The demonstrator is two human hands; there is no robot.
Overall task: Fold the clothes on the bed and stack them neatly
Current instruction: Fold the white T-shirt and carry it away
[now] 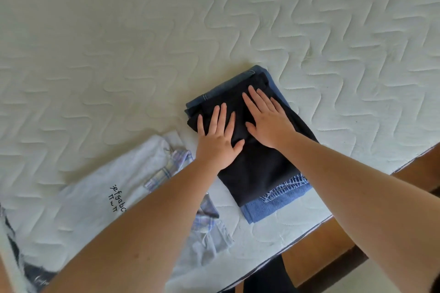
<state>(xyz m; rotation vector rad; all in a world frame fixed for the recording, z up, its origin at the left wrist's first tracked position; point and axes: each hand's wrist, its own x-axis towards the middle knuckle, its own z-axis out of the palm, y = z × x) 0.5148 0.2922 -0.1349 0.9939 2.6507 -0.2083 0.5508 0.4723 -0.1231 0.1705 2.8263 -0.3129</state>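
Jeans [273, 207] mostly covered by black garment [252, 169]. White shirt [78, 197] cut by left edge; its print partly behind forearm. Plaid shirt [166, 169] half hidden.

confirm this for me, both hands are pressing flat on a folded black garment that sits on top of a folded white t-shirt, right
Not quite. In the head view the left hand and right hand do press flat on the folded black garment, but it sits on folded blue jeans, not a white t-shirt. The white t-shirt lies apart, to the left on the mattress.
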